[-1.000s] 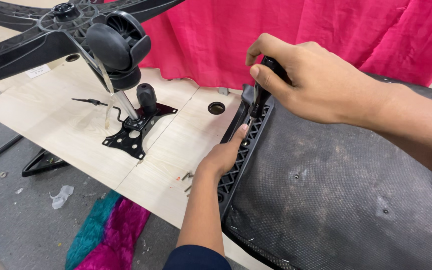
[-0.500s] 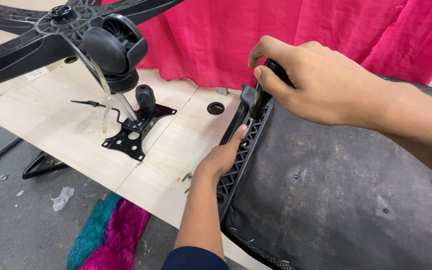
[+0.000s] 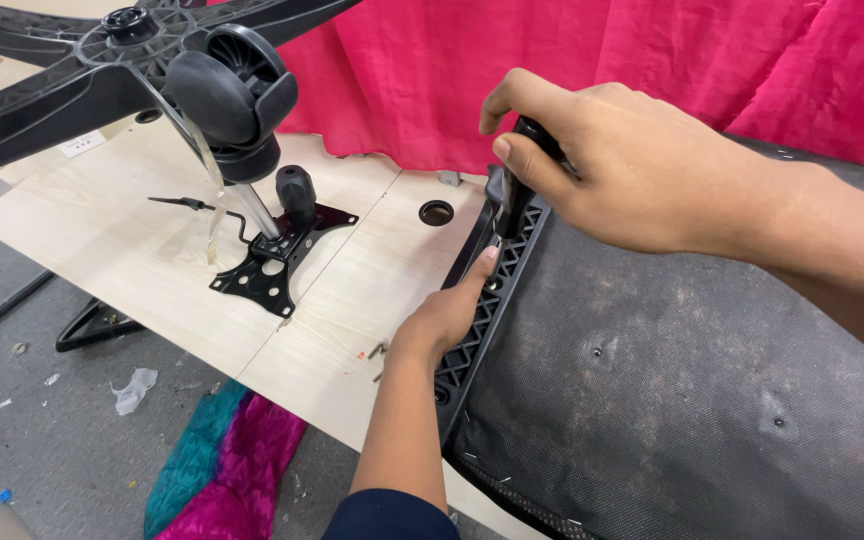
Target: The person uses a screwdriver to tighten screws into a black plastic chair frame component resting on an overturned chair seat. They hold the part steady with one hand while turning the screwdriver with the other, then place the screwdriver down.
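Black bracket (image 3: 508,200) in clenched R hand (image 3: 612,165)

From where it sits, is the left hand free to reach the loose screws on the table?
Probably yes: the left hand rests beside the screws, with only bare table between them.

A black star-shaped chair base (image 3: 62,75) with a caster wheel (image 3: 227,90) overhangs a pale wooden surface (image 3: 102,250). A black metal mounting plate (image 3: 277,265) lies there; pink cloth (image 3: 512,60) behind.
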